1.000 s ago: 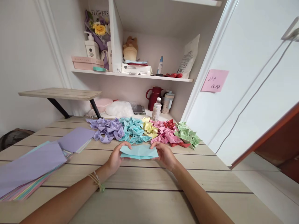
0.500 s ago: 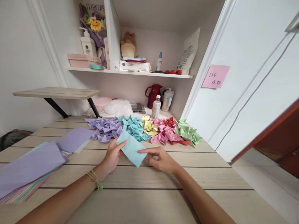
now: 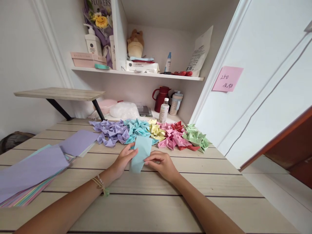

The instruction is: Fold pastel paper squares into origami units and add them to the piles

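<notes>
A light-blue sheet of paper is held up off the table between both hands, its lower end curving. My left hand grips its left edge, thumb on the near face and fingers behind. On the right edge, lower down, my right hand pinches the paper between thumb and fingertips. Just behind the sheet lie folded paper boats in colour groups: purple boats, blue boats, yellow boats, pink boats with some red ones, and green boats.
Stacked coloured paper lies at the left, with a smaller purple-topped stack beside it. A small raised wooden shelf stands at the back left. A plastic bottle, a red jug and a tumbler stand behind the boats.
The blue paper has turned from a slanted position to nearly upright and looks narrower. My right hand has gone from a pointing finger on the sheet to pinching its edge.
</notes>
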The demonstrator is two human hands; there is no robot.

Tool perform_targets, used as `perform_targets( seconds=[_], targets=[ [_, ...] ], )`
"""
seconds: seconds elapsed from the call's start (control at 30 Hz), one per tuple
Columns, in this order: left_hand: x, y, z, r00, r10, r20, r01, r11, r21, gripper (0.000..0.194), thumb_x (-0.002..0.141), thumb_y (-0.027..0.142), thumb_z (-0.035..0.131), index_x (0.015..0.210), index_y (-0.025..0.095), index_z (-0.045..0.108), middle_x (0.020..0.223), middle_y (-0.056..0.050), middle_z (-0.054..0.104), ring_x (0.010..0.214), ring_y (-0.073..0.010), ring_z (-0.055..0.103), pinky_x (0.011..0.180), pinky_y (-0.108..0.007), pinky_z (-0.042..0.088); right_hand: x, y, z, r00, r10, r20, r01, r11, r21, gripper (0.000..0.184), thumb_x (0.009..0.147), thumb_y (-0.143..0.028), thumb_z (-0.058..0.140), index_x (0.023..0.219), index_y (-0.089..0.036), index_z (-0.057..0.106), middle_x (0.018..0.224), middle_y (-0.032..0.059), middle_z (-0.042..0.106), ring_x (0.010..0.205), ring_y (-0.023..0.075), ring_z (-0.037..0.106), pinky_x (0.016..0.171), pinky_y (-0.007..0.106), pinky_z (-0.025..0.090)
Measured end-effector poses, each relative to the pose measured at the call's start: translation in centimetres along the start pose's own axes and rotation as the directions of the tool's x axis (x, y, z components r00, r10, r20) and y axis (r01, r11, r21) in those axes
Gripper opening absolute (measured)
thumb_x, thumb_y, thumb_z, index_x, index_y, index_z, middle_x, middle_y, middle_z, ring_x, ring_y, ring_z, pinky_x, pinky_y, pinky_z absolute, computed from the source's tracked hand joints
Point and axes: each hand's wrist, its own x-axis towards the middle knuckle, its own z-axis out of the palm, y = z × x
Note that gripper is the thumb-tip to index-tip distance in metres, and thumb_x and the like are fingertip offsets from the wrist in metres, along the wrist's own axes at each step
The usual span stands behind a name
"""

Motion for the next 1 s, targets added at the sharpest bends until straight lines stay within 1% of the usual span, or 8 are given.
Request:
perform_targets(
  seconds=[0.1,0.33,0.5,0.6,0.7,0.77,0.9,1.0],
  targets=[
    [0.1,-0.2,-0.2,0.998,-0.045,0.054,0.043,0.998,0.044,0.058,0.063,0.042,0.08,0.11,0.014,0.06,0.091,-0.009,0.073,0.079,-0.0201,0.067,0.071,-0.027,0.048,0.1,0.1,-0.4,0.991,-0.016,-0.136,0.009,0.998,-0.055,0.019,0.078,-0.04,0.069,0.085,-0.024,0.077,0.089,0.0077,0.071,0.083,0.02,0.064,0.069,0.03,0.051],
    [0.5,-0.7,-0.7,0.984,-0.106,0.141,0.073,0.972,0.222,0.046,0.064,0.042,0.079,0.097,0.013,0.063,0.077,-0.006,0.072,0.062,-0.0163,0.065,0.057,-0.024,0.048,0.2,0.6,-1.1,0.992,0.12,0.024,-0.121,0.992,0.027,0.025,0.074,-0.045,0.071,0.079,-0.021,0.075,0.08,0.0046,0.073,0.074,0.0181,0.064,0.07,0.029,0.05],
    [0.4,-0.7,-0.8,0.967,-0.086,0.24,0.01,0.953,0.303,0.051,0.073,0.057,0.066,0.099,0.012,0.062,0.062,-0.001,0.065,0.051,-0.0145,0.062,0.05,-0.023,0.043,0.4,1.0,-1.1,0.984,0.165,-0.073,-0.166,0.986,-0.001,0.028,0.078,-0.045,0.067,0.069,-0.018,0.071,0.068,0.0036,0.068,0.066,0.0161,0.06,0.064,0.028,0.046],
    [0.3,-0.9,-0.7,0.956,-0.094,0.277,0.01,0.957,0.291,0.052,0.069,0.05,0.073,0.104,0.014,0.06,0.078,-0.005,0.07,0.064,-0.0179,0.067,0.062,-0.028,0.049,0.4,1.0,-0.8,0.962,0.214,-0.168,-0.203,0.976,0.079,0.031,0.071,-0.042,0.073,0.091,-0.019,0.069,0.068,0.0014,0.066,0.062,0.015,0.058,0.059,0.027,0.046],
    [0.3,-1.2,-0.7,0.955,-0.103,0.277,0.011,0.949,0.316,0.041,0.071,0.045,0.072,0.096,0.014,0.061,0.083,-0.006,0.07,0.068,-0.0187,0.067,0.066,-0.029,0.049,0.5,0.7,-0.5,0.938,0.283,-0.203,-0.221,0.934,0.28,0.067,0.064,-0.04,0.079,0.123,-0.021,0.053,0.067,-0.0025,0.064,0.062,0.015,0.061,0.061,0.027,0.05],
    [0.4,-1.3,-0.8,0.959,-0.076,0.272,-0.019,0.944,0.331,0.034,0.075,0.045,0.068,0.087,0.014,0.062,0.079,-0.005,0.068,0.069,-0.0182,0.066,0.066,-0.028,0.048,0.6,0.6,-0.5,0.915,0.34,-0.217,-0.239,0.891,0.385,0.076,0.063,-0.042,0.079,0.128,-0.021,0.047,0.063,-0.0043,0.062,0.061,0.0148,0.062,0.062,0.028,0.051],
    [0.4,-1.3,-0.7,0.974,0.08,0.213,-0.167,0.887,0.43,0.031,0.073,0.043,0.069,0.067,0.014,0.06,0.065,0.001,0.059,0.062,-0.0118,0.056,0.059,-0.022,0.041,0.8,0.8,-1.0,0.894,0.411,-0.178,-0.309,0.854,0.417,0.042,0.07,-0.051,0.072,0.091,-0.015,0.064,0.042,-0.0079,0.049,0.038,0.0074,0.044,0.044,0.02,0.039],
    [0.2,-1.1,-0.7,0.985,0.038,0.167,-0.116,0.866,0.487,0.034,0.073,0.046,0.068,0.066,0.014,0.06,0.051,0.004,0.051,0.048,-0.0086,0.046,0.048,-0.021,0.033,0.6,1.0,-1.2,0.898,0.424,-0.117,-0.324,0.818,0.475,0.038,0.074,-0.053,0.069,0.07,-0.016,0.06,0.034,-0.0088,0.043,0.029,0.0041,0.031,0.036,0.018,0.028]
  ],
)
